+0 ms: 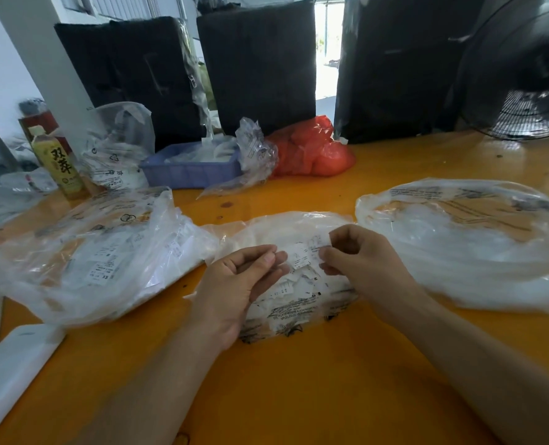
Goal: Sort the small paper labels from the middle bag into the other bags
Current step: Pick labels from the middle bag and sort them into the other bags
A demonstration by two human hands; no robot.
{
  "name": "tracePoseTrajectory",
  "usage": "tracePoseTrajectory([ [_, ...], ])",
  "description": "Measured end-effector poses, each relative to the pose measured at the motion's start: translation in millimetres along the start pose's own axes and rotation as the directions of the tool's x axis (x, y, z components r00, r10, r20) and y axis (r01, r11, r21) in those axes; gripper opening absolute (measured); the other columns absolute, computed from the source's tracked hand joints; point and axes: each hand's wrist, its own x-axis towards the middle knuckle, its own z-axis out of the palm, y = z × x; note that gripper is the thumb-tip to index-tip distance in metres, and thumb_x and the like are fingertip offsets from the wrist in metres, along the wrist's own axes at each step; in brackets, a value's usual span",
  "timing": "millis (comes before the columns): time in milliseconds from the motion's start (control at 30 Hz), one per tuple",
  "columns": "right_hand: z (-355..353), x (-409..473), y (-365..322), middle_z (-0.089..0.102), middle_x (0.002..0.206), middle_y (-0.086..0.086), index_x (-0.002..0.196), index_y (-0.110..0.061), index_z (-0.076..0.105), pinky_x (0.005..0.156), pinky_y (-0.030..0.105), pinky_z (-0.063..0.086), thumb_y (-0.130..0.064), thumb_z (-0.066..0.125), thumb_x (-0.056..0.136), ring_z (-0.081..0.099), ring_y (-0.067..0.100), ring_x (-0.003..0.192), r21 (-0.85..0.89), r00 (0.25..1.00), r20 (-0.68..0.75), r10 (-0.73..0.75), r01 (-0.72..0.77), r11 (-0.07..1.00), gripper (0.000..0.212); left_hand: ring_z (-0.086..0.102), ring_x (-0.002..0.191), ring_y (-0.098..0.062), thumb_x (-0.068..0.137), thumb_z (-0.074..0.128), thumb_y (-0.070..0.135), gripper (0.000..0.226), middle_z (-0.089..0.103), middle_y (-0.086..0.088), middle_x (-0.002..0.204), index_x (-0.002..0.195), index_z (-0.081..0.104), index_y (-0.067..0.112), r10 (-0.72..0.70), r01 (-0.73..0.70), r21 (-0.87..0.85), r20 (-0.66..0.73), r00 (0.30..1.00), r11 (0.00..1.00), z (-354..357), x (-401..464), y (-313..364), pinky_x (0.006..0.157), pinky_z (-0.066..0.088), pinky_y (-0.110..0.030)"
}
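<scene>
Orange tabletop (299,380) carries three clear plastic bags in a row. Middle bag (299,303) lies directly in front of the person, mouth open, filled w/ small white paper labels (294,285).

L hand (234,284): over the middle bag's left part, palm turned inward, fingers curled; thumb and fingertips meet at the left edge of a label. Whether it pinches that label or only touches it cannot be told w/ certainty.

R hand (356,255): over the bag's right part, fingers curled, pinching a printed label (302,256) between thumb and forefinger. Label is held just above the pile, between both hands.

Left bag (83,252): beside the middle bag, touching it; holds labels, one marked XS.
Right bag (466,242): near the middle bag's right side; contents white, details blurred.

Rear of tabletop: blue tray (189,170), red bag (311,149), drink bottle (56,162) at far left, dark wrapped bundles (257,65) standing behind, fan (523,81) at far right.
</scene>
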Motion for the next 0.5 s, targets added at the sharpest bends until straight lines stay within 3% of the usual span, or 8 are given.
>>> tracePoseTrajectory([
  [67, -1, 1, -2, 0.077, 0.084, 0.008, 0.093, -0.007, 0.064, 0.074, 0.025, 0.058, -0.012, 0.074, 0.091, 0.076, 0.02, 0.081, 0.112, 1.0, 0.019, 0.023, -0.025, 0.993, 0.011, 0.079, 0.101, -0.03, 0.076, 0.078, 0.013, 0.037, 0.08, -0.02, 0.109, 0.112, 0.076, 0.002, 0.002, -0.002, 0.002, 0.002, 1.0, 1.0, 0, 0, 0, 0.077, 0.063, -0.022],
  [133, -1, 0, -5, 0.077, 0.085, 0.007, 0.093, -0.002, 0.064, 0.077, 0.028, 0.059, -0.013, 0.073, 0.091, 0.076, 0.02, 0.083, 0.168, 0.999, 0.029, 0.023, -0.027, 0.985, 0.015, 0.08, 0.1, -0.031, 0.075, 0.081, 0.014, 0.03, 0.08, -0.022, 0.107, 0.103, 0.081, 0.004, 0.006, -0.006, 0.002, -0.001, 1.0, 1.0, 1, -1, 0, 0.078, 0.063, -0.022],
  [267, -1, -3, -8, 0.065, 0.068, -0.001, 0.072, -0.022, 0.065, 0.076, 0.034, 0.055, -0.027, 0.074, 0.091, 0.062, 0.014, 0.067, 0.123, 0.999, 0.003, -0.046, 0.045, 0.991, 0.022, 0.08, 0.099, -0.033, 0.073, 0.084, 0.014, 0.021, 0.079, -0.024, 0.104, 0.093, 0.084, 0.006, 0.009, -0.009, 0.025, -0.01, 1.0, 1.0, 4, -2, -1, 0.078, 0.063, -0.024],
  [400, 0, -6, -12, 0.066, 0.072, 0.004, 0.091, -0.017, 0.067, 0.082, 0.044, 0.058, -0.019, 0.076, 0.09, 0.063, 0.017, 0.068, 0.203, 0.996, -0.007, -0.093, 0.092, 0.975, 0.009, 0.079, 0.102, -0.031, 0.073, 0.082, 0.013, 0.029, 0.079, -0.022, 0.108, 0.101, 0.082, 0.004, -0.019, 0.018, 0.029, 0.024, 1.0, 0.999, 4, -3, 1, 0.08, 0.063, -0.023],
  [500, 0, -8, -15, 0.076, 0.08, 0.005, 0.096, -0.017, 0.066, 0.086, 0.042, 0.059, -0.013, 0.076, 0.09, 0.072, 0.019, 0.074, 0.202, 0.993, -0.023, -0.112, 0.115, 0.973, 0.011, 0.079, 0.102, -0.029, 0.076, 0.079, 0.015, 0.037, 0.08, -0.02, 0.109, 0.11, 0.078, 0.003, -0.027, 0.024, 0.05, 0.051, 0.998, 0.998, 5, -3, 1, 0.081, 0.063, -0.022],
])
